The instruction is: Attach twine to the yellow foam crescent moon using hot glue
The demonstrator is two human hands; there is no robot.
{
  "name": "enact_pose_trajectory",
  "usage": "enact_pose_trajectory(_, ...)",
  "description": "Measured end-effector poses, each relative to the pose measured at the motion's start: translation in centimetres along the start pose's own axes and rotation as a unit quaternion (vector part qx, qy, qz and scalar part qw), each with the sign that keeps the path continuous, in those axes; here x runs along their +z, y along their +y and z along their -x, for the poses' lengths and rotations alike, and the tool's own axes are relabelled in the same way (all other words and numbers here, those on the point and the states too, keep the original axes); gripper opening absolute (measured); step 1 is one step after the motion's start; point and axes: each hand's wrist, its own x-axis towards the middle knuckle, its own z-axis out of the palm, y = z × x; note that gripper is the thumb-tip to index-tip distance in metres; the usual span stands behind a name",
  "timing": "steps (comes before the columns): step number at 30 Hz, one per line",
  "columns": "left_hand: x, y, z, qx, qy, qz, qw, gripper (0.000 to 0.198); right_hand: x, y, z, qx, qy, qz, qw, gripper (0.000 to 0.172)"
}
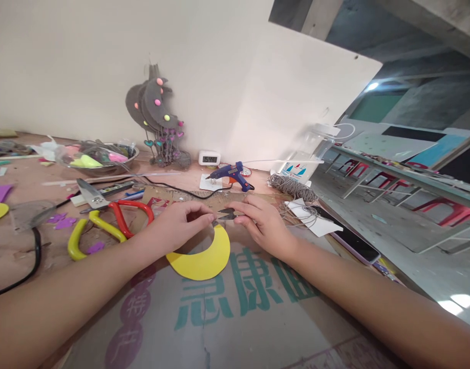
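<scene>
A yellow crescent cutout (204,261) lies over the printed cardboard (258,318). My left hand (185,223) is closed in a pinch at its upper tip, and the fingers hide the very end. From the right, my right hand (263,223) grips small dark-bladed snips (227,213), their blades parted and pointing at the left fingertips. The handles of the snips are hidden in my palm. Just beyond both hands lies a blue hot glue gun (231,174), its nozzle toward the left.
Large scissors (92,195) and red-and-yellow handles (131,215) lie left. A metal bowl (131,154) of colourful pieces stands behind. Grey crescent hangings (154,107) lean on the wall beside a digital clock (209,158). Right are a cord bundle (292,187) and a phone (354,241).
</scene>
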Motion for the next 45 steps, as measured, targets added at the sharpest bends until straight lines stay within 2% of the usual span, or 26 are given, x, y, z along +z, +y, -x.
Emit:
enact_pose_trajectory(7,-0.1,-0.3,0.1,0.048,0.037,0.019,0.998,0.036,0.2,-0.1,0.1,-0.001,-0.006,0.045,0.999,0.033)
enact_pose_trajectory(12,0.1,0.4,0.4,0.077,0.062,-0.019,0.995,0.023,0.2,-0.9,0.0,-0.014,-0.011,0.077,0.997,0.035)
enact_pose_trajectory(15,0.2,0.7,0.5,0.085,0.065,-0.047,0.993,0.022,0.3,-1.1,0.0,-0.016,-0.016,0.083,0.996,0.035)
enact_pose_trajectory(19,0.1,0.6,0.5,0.079,0.066,-0.044,0.994,0.02,0.3,-0.8,-0.1,-0.001,-0.01,0.072,0.997,0.034)
enact_pose_trajectory(24,-0.3,0.2,0.5,0.03,0.121,-0.041,0.991,0.028,0.1,-0.2,-0.1,0.038,0.001,0.034,0.999,0.031)
enact_pose_trajectory(27,-0.5,-0.1,0.3,0.003,0.118,-0.051,0.992,0.037,0.1,-0.2,-0.1,0.037,-0.001,0.026,0.999,0.031)
enact_pose_trajectory(29,-0.4,-0.3,0.1,-0.006,0.12,-0.048,0.992,0.034,0.2,-0.3,-0.1,0.028,-0.002,0.027,0.999,0.031)
enact_pose_trajectory(31,-0.2,-0.6,-0.2,0.012,0.162,-0.019,0.986,0.027,0.2,-0.3,-0.2,0.025,-0.002,0.028,0.999,0.031)
enact_pose_trajectory(33,-0.1,-0.8,-0.2,0.029,0.178,-0.001,0.984,0.038,0.2,-0.3,-0.2,0.023,-0.001,0.031,0.999,0.031)
enact_pose_trajectory(37,-0.1,-0.3,0.1,0.071,0.096,-0.009,0.993,0.03,0.3,-0.3,-0.1,0.011,-0.002,0.046,0.999,0.032)
enact_pose_trajectory(41,-0.1,0.3,0.5,0.088,0.082,-0.029,0.992,0.025,0.4,-0.6,0.0,-0.011,-0.001,0.059,0.998,0.032)
enact_pose_trajectory(45,0.1,0.6,0.5,0.074,0.092,-0.049,0.992,0.021,0.3,-0.9,0.0,-0.018,0.001,0.069,0.997,0.032)
